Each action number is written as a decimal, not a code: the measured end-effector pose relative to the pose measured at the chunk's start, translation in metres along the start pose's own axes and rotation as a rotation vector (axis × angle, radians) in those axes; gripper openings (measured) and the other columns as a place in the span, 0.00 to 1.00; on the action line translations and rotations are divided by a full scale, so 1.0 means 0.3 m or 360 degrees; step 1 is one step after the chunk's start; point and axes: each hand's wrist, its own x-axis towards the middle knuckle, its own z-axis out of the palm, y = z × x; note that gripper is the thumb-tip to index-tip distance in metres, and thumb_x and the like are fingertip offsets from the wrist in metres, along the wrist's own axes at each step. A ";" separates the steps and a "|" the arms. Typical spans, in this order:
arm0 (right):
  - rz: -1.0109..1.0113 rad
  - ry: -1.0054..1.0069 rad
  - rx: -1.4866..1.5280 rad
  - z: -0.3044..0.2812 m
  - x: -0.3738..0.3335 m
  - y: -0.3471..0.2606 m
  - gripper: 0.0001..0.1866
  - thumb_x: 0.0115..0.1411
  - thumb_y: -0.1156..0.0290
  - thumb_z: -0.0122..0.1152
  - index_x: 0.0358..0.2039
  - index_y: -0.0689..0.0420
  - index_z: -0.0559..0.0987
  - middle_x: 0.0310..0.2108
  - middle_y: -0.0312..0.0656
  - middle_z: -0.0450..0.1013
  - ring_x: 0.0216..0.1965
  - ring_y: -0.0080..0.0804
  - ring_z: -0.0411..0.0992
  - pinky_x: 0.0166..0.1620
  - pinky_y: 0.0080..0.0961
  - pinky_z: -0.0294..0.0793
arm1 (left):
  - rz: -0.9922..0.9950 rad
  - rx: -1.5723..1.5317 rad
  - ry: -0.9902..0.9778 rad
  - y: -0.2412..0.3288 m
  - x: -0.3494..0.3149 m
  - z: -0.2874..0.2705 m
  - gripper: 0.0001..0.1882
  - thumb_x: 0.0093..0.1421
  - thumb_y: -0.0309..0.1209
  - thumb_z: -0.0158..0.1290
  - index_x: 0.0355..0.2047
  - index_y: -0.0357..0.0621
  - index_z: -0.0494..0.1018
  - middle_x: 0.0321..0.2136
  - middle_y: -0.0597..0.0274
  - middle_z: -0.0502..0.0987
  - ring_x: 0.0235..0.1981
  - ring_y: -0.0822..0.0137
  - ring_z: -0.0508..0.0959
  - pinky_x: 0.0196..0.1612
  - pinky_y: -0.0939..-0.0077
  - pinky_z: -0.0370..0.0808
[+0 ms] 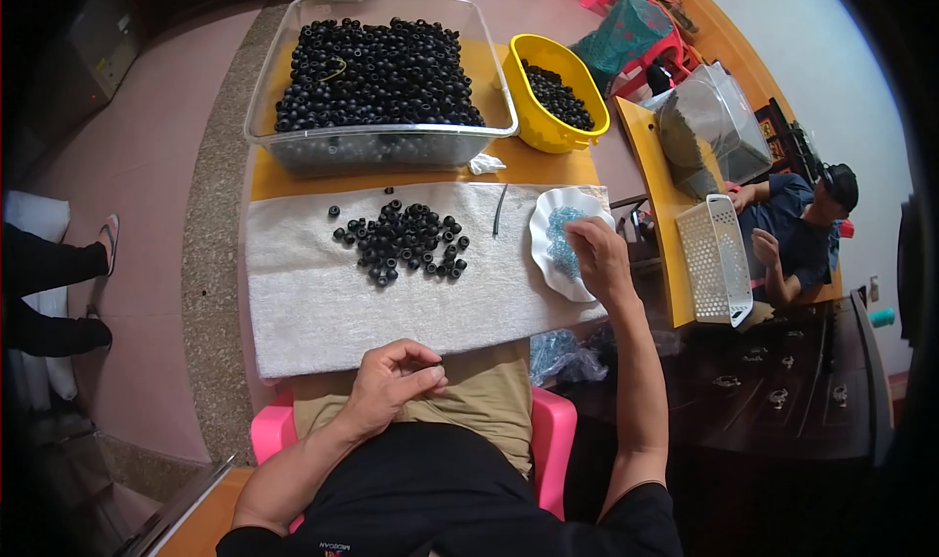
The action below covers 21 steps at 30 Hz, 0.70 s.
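My left hand [399, 383] is above my lap at the cloth's near edge, thumb and fingers pinched together; a small dark bit shows at the fingertips, too little to name. On the right, my right hand [603, 257] reaches over a white scalloped dish [540, 226] of small clear blue pieces [562, 254]. Its fingers are drawn together at the pieces, and what they hold, if anything, is hidden. A loose pile of round black beads with holes [406, 239] lies mid-cloth, between and beyond my hands. Left of the dish is a thin black rod [500, 211].
A pale cloth [293, 312] covers the near tabletop. Behind it stand a clear plastic bin [377, 151] full of black beads and a yellow basket [541, 136] holding more. At right, a person [797, 215] sits by a white perforated basket [709, 254]. Another person's legs [59, 264] show left.
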 end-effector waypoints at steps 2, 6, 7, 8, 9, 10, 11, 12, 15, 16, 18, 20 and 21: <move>-0.0010 0.0017 -0.0005 -0.001 -0.016 -0.001 0.05 0.60 0.80 0.57 0.37 0.62 0.78 0.34 0.46 0.75 0.35 0.40 0.76 0.40 0.28 0.75 | -0.0003 0.0013 0.0003 0.005 -0.001 0.003 0.08 0.61 0.22 0.57 0.40 0.35 0.73 0.32 0.55 0.80 0.33 0.68 0.82 0.38 0.75 0.81; 0.0142 -0.0048 0.0438 0.048 -0.086 -0.040 0.04 0.62 0.82 0.56 0.38 0.64 0.76 0.35 0.43 0.74 0.33 0.30 0.76 0.39 0.24 0.76 | -0.0014 0.0060 0.0024 0.015 0.004 0.004 0.09 0.62 0.23 0.56 0.42 0.35 0.74 0.32 0.55 0.80 0.33 0.69 0.82 0.39 0.76 0.81; 0.0210 -0.0166 0.0457 0.069 -0.112 -0.090 0.04 0.63 0.81 0.56 0.39 0.64 0.75 0.37 0.41 0.73 0.35 0.27 0.75 0.40 0.21 0.76 | -0.0003 0.0063 0.0020 0.018 0.004 0.006 0.09 0.62 0.24 0.56 0.42 0.35 0.74 0.33 0.56 0.80 0.33 0.69 0.81 0.39 0.76 0.81; 0.0095 -0.0238 0.0572 0.085 -0.128 -0.172 0.04 0.63 0.82 0.56 0.38 0.64 0.76 0.36 0.42 0.73 0.35 0.27 0.75 0.40 0.21 0.75 | 0.0003 0.0066 0.0019 0.015 0.005 0.004 0.10 0.62 0.24 0.56 0.43 0.35 0.74 0.33 0.56 0.80 0.34 0.69 0.81 0.39 0.76 0.81; -0.0018 -0.0308 0.0687 0.100 -0.144 -0.259 0.04 0.62 0.82 0.57 0.38 0.64 0.76 0.36 0.42 0.73 0.36 0.27 0.75 0.40 0.20 0.74 | -0.0001 0.0066 0.0045 0.012 0.005 0.002 0.10 0.62 0.24 0.56 0.43 0.35 0.74 0.33 0.56 0.80 0.34 0.69 0.81 0.39 0.76 0.81; 0.0030 -0.0379 0.0855 0.116 -0.166 -0.328 0.04 0.61 0.82 0.58 0.38 0.64 0.77 0.35 0.42 0.74 0.36 0.28 0.75 0.39 0.21 0.74 | 0.0014 0.0088 0.0013 0.010 0.007 0.004 0.10 0.62 0.24 0.56 0.43 0.35 0.74 0.33 0.56 0.80 0.34 0.69 0.81 0.40 0.77 0.81; 0.0073 -0.0442 0.1019 0.137 -0.183 -0.380 0.05 0.60 0.83 0.59 0.37 0.64 0.77 0.34 0.43 0.74 0.36 0.28 0.75 0.39 0.22 0.73 | 0.0035 0.0114 -0.0023 0.011 0.011 0.006 0.10 0.62 0.24 0.56 0.44 0.35 0.74 0.33 0.56 0.80 0.34 0.70 0.81 0.40 0.77 0.81; -0.0007 -0.0409 0.1077 0.168 -0.196 -0.413 0.05 0.59 0.83 0.60 0.36 0.64 0.78 0.34 0.43 0.75 0.35 0.30 0.75 0.38 0.22 0.73 | 0.0047 0.0068 -0.0059 0.008 0.011 0.007 0.10 0.63 0.24 0.56 0.43 0.35 0.74 0.34 0.57 0.80 0.35 0.70 0.81 0.40 0.77 0.81; -0.0142 -0.0378 0.1186 0.226 -0.220 -0.447 0.06 0.57 0.83 0.62 0.36 0.62 0.79 0.32 0.44 0.76 0.34 0.32 0.75 0.37 0.23 0.72 | 0.0112 -0.0033 -0.0117 0.000 0.011 0.001 0.09 0.62 0.23 0.56 0.43 0.35 0.73 0.34 0.58 0.79 0.34 0.70 0.81 0.39 0.77 0.80; -0.0129 -0.0430 0.1205 0.235 -0.226 -0.451 0.05 0.59 0.80 0.61 0.37 0.61 0.79 0.33 0.44 0.75 0.35 0.33 0.75 0.37 0.24 0.73 | 0.0118 -0.0033 -0.0107 0.003 0.007 -0.001 0.09 0.62 0.23 0.56 0.43 0.35 0.73 0.34 0.58 0.79 0.34 0.70 0.81 0.39 0.77 0.80; -0.0114 -0.0490 0.1214 0.242 -0.230 -0.461 0.05 0.61 0.77 0.59 0.38 0.59 0.79 0.34 0.43 0.75 0.34 0.35 0.75 0.37 0.26 0.74 | 0.0148 -0.0032 -0.0108 0.012 0.003 -0.006 0.09 0.62 0.22 0.55 0.43 0.34 0.72 0.35 0.58 0.78 0.34 0.71 0.81 0.37 0.78 0.80; -0.0123 -0.0490 0.1231 0.243 -0.233 -0.470 0.05 0.61 0.77 0.59 0.38 0.60 0.79 0.34 0.44 0.74 0.34 0.36 0.75 0.37 0.26 0.74 | 0.0151 -0.0030 -0.0107 0.012 -0.001 -0.012 0.09 0.62 0.22 0.55 0.42 0.34 0.72 0.34 0.58 0.79 0.33 0.71 0.81 0.37 0.78 0.80; -0.0125 -0.0485 0.1246 0.244 -0.235 -0.473 0.05 0.61 0.77 0.59 0.38 0.60 0.79 0.33 0.44 0.74 0.34 0.36 0.75 0.37 0.26 0.74 | 0.0148 -0.0027 -0.0111 0.011 -0.003 -0.014 0.08 0.62 0.21 0.56 0.42 0.34 0.72 0.34 0.58 0.79 0.33 0.71 0.81 0.36 0.78 0.80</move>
